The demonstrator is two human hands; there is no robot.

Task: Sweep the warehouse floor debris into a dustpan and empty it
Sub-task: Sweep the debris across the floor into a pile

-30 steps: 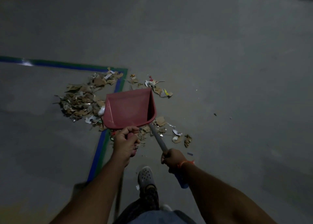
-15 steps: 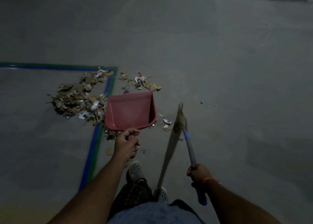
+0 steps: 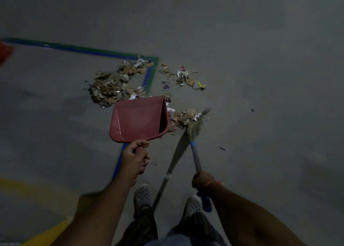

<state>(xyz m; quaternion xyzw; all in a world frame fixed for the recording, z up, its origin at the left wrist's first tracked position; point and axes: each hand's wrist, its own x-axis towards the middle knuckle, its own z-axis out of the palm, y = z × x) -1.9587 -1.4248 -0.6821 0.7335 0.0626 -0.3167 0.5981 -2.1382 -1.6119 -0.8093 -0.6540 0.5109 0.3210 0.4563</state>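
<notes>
On the left, a red thing [image 3: 4, 53] shows at the frame edge, blurred. The big pile of debris [image 3: 115, 86] lies inside the corner of the blue-green tape line [image 3: 149, 78], on the grey floor [image 3: 260, 59]. The red dustpan [image 3: 138, 118] sits just in front of this pile, its open mouth toward it. The left hand [image 3: 135, 157] is clenched around the dustpan handle, directly behind the pan. To the right of the pan a smaller heap of scraps [image 3: 183, 118] touches its side wall. The broom [image 3: 194, 134] has its bristles in this heap, and the right hand [image 3: 202, 179] grasps the broom handle lower down, near the two white shoes [image 3: 142, 194].

Compared with half a second ago, the broom head is now closer to the pan and more scraps are gathered beside it; the tape corner appears further right in the frame.

To the right of the broom the floor is wide, with only a few dark specks [image 3: 222, 148].
</notes>
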